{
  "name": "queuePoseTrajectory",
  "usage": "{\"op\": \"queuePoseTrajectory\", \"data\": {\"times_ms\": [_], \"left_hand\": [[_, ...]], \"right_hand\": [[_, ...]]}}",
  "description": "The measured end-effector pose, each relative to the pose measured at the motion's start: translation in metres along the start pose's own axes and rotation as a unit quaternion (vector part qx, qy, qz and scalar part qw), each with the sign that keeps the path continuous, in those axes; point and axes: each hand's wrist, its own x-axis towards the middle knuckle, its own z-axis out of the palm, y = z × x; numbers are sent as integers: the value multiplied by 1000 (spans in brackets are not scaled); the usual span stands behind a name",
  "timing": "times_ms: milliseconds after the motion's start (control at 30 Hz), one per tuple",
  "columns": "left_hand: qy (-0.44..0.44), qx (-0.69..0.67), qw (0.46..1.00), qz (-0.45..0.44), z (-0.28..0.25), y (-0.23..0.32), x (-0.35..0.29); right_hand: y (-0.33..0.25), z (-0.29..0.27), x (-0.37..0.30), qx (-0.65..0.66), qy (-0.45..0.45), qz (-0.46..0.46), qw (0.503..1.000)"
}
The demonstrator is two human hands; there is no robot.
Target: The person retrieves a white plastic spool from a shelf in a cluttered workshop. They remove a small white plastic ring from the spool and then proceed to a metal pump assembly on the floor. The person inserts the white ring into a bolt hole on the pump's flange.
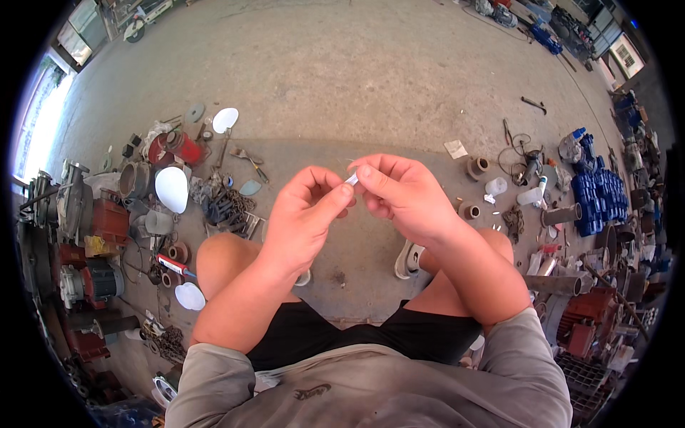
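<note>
Head view: a wide grey-brown concrete floor (pixel 357 78) runs under everything, with workshop parts strewn to the left and right of a seated person.
Clothing: grey short-sleeved shirt (pixel 414 399), then black shorts (pixel 435 332); both knees are bare and set apart.
Right-side castings: a cluster of bright blue metal castings (pixel 598 196) stands on the floor, well apart from the hands.
Left-side canister: a red cylinder-shaped body (pixel 184 148) lies among other parts.
Left hand: the bare left hand (pixel 303 217) is raised above the floor between the knees, thumb and forefinger pinching one end of the small piece, other fingers curled.
Right hand: the bare right hand (pixel 405 191) meets it, thumb and forefinger closed on the other end; the fingertips of both hands are close together.
White discs: three flat white rounded discs (pixel 172 190) are spread at the left.
Tube: a red-and-white tube with a blue nozzle (pixel 173 266) lies near the left knee.
Fittings: two brown flanged metal fittings (pixel 477 168) stand right of the right hand.
Paper: an off-white flat sheet (pixel 455 148) lies just beyond them.
Pinched piece: a small white narrow piece (pixel 352 179) sits between both hands' fingertips, slanted; its material I cannot tell.
</note>
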Motion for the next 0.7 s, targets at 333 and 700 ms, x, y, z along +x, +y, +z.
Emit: {"op": "queuePoseTrajectory", "data": {"times_ms": [333,700], "left_hand": [[5,20,998,55,9,5,-3],[16,13,998,60,0,1,-4]], "right_hand": [[9,2,-1,34,-9,37,999],[-16,1,-9,-379,20,-326,866]]}}
